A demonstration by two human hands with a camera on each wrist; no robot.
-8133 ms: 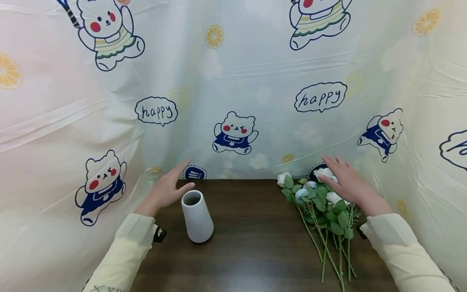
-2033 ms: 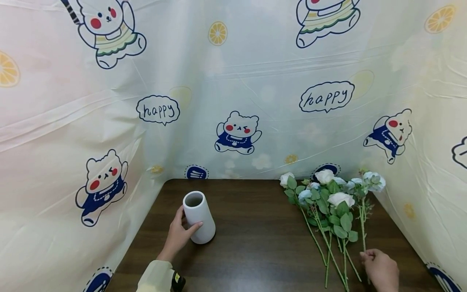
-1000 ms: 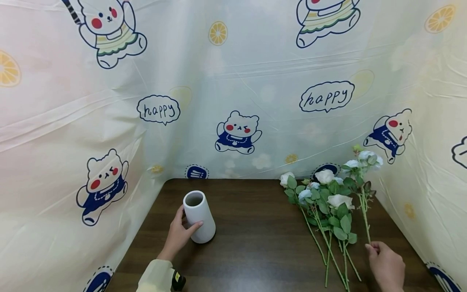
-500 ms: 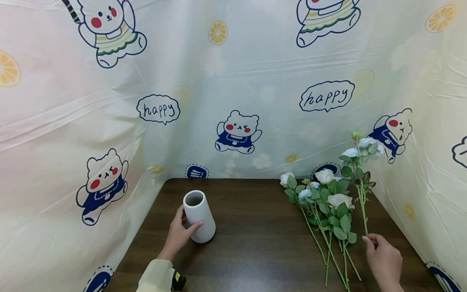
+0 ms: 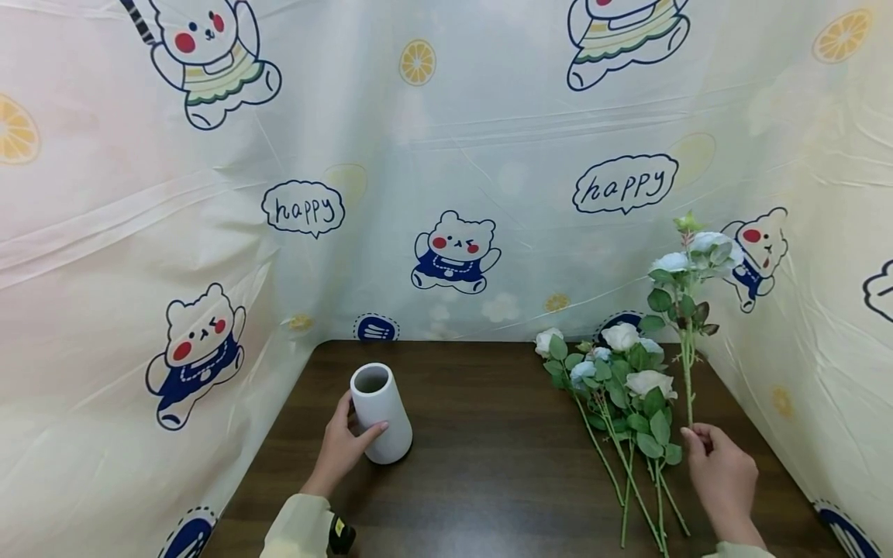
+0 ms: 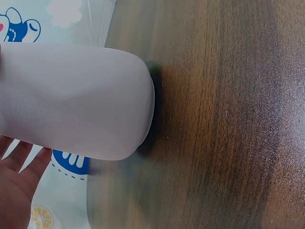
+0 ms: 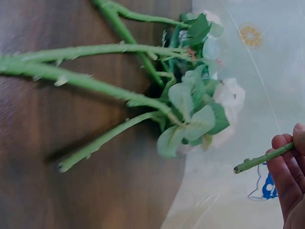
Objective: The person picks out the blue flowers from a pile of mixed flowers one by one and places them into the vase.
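A white vase stands upright on the table's left side, its mouth facing up. My left hand grips it, thumb across the front and fingers round the far left side; the left wrist view shows the vase's smooth body and dark base edge. My right hand pinches the green stem of a pale blue artificial rose spray, held upright above the table. In the right wrist view the cut end of that stem pokes out past my fingers. Beside it lies a pile of white and blue roses.
The loose stems of the pile point toward me on the dark wooden table. A printed cloth with bears and orange slices hangs behind and along both sides.
Over the last two seconds my right hand has raised the blue rose spray off the table beside the pile, lifting it upright. My left hand has stayed on the vase.
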